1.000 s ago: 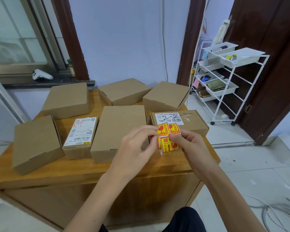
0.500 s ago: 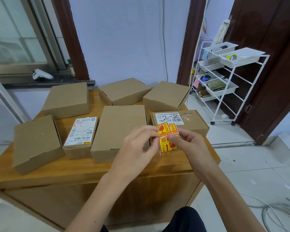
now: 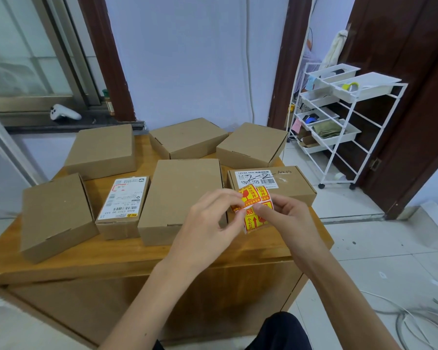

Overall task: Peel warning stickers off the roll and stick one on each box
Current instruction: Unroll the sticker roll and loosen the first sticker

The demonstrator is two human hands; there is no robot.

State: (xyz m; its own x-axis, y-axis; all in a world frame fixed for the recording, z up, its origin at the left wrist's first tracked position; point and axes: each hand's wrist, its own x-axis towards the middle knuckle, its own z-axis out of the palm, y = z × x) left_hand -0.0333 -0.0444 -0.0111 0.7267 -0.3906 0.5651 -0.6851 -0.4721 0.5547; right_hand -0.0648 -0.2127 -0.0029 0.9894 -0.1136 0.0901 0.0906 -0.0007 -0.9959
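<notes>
Several brown cardboard boxes lie on a wooden table (image 3: 61, 263). Over the table's front right part, both hands hold a strip of red-and-yellow warning stickers (image 3: 256, 221). My right hand (image 3: 286, 218) grips the strip from the right, thumb on its face. My left hand (image 3: 213, 223) pinches the edge of one sticker (image 3: 247, 199), which curls up and away from the white backing. Behind the strip lies a box with a white barcode label (image 3: 291, 184). A large plain box (image 3: 182, 195) sits just left of the hands, and a narrow box with a shipping label (image 3: 124, 203) is further left.
Three plain boxes stand along the table's back (image 3: 103, 150), (image 3: 187, 137), (image 3: 253, 144), and another at the left front (image 3: 53, 215). A white wheeled shelf rack (image 3: 339, 122) stands on the tiled floor to the right. Cables (image 3: 415, 322) lie on the floor at lower right.
My left hand has pulled one sticker's edge up and to the left, so it now lifts off the backing. The strip has risen slightly; the boxes stay still.
</notes>
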